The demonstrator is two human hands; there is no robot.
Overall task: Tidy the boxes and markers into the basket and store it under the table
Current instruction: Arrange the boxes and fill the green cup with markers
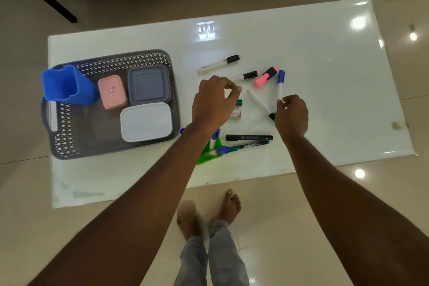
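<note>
Left hand (214, 100) is hovering over the scattered markers at mid-table, fingers curled, thumb and forefinger nearly meeting (cannot tell whether anything is pinched between them). Right hand (291, 115) is pinching the white lower end of the blue-capped marker (280, 83); a thin white marker (258, 102) is lying slantwise with its black end against that hand. Head view, remainder: the basket (69, 144) is sitting on the left part of the white table (325, 53), carrying a blue holder (67, 86) tilted at its left rim, a pink box (112, 91), a grey box (148, 87) and a white box (146, 122). Lying loose on the tabletop: a large black-capped marker (218, 64) farthest out, a small black-capped marker (247, 76) just beyond the left hand, a pink highlighter (265, 76) beside it, and nearer the person a black marker (248, 137) with a green pen (249, 145) alongside.
</note>
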